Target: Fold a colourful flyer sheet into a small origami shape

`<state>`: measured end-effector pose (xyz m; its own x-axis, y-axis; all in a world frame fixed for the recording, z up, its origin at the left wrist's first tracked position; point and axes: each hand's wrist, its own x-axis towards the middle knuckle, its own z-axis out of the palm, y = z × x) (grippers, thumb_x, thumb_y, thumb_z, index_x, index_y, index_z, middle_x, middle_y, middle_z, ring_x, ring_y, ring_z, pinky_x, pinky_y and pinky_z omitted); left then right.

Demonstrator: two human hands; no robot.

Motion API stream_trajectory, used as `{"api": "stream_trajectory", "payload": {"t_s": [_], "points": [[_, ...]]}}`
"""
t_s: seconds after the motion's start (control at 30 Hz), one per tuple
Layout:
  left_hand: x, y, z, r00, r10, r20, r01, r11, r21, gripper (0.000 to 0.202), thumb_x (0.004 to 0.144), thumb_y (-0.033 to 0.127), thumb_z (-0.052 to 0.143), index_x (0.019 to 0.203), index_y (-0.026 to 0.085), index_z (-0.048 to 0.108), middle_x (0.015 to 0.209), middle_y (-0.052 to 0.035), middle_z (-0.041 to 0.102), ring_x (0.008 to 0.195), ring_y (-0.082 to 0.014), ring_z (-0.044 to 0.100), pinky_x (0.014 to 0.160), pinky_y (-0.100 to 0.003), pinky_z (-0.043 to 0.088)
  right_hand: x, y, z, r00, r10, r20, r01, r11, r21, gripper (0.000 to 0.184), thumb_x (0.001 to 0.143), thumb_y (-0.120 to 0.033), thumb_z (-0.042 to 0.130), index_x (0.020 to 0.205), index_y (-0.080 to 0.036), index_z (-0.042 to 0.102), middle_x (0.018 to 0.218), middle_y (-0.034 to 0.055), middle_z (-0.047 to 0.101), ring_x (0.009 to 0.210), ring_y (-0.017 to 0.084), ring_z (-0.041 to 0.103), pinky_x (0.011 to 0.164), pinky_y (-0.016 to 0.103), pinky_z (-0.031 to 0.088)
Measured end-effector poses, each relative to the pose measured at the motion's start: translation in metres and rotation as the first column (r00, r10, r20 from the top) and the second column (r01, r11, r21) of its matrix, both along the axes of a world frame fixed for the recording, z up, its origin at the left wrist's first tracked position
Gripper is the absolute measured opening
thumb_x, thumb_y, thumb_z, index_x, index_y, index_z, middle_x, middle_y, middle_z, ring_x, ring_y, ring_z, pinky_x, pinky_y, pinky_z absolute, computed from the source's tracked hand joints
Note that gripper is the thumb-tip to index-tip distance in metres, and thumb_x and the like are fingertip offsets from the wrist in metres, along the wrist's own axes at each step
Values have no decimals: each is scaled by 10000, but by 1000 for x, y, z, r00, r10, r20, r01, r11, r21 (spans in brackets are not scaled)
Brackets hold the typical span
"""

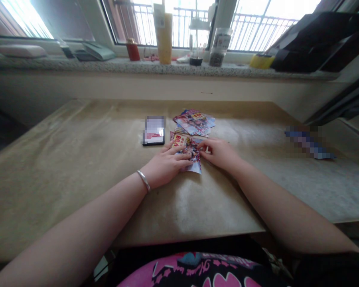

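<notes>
A colourful printed paper (179,140) with large red figures lies on the table in front of me. My left hand (163,165), a silver bangle at its wrist, rests on this paper with its fingers spread flat. At the paper's right side, my right hand (219,152) pinches the edge between thumb and fingers. Part of the print is hidden under the hands. Just beyond, similar printed papers (197,121) form a loose, fanned pile. A dark-edged phone (154,131) lies left of the pile, its lit screen partly blurred.
Far right on the table (77,167) lies a blurred blue and purple item (309,144). Along the stone windowsill (107,67) stand a tall yellow container (164,40), a red container (133,50), clear jars (217,48), a yellow object (261,61) and a large black object (308,44).
</notes>
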<state>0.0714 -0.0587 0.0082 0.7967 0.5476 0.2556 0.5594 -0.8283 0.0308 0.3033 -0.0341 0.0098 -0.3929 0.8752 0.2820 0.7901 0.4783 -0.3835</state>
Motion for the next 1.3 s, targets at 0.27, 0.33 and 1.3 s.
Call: {"api": "stream_trajectory", "payload": {"t_s": [0.27,0.33,1.3], "points": [[1,-1,0,1000,3,0,-3,997,-74,254,927,214,509,1148,256,627,1312,-25,591,1231,-210,526,1143,-495,220,4,15,-17,980,-30,-195,41,998,52,180,765,-237,661,936,-206,711,1103,104,615,1064,240,581,964,404,451],[2,-1,1,1000,9,-14,-10,996,-90,259,927,208,497,1151,247,621,1335,-33,573,1247,-217,513,1130,-500,243,4,19,-19,978,-10,-206,12,1000,11,165,777,-245,650,929,-203,699,1054,89,655,1034,239,596,957,417,451],[3,-3,8,998,-65,3,65,991,-118,330,958,335,438,1233,288,614,1384,-48,522,1247,-255,482,1054,-452,382,-4,15,-18,807,-136,-575,13,977,-212,180,718,-359,661,798,-207,607,644,-24,616,574,126,553,568,267,441]]}}
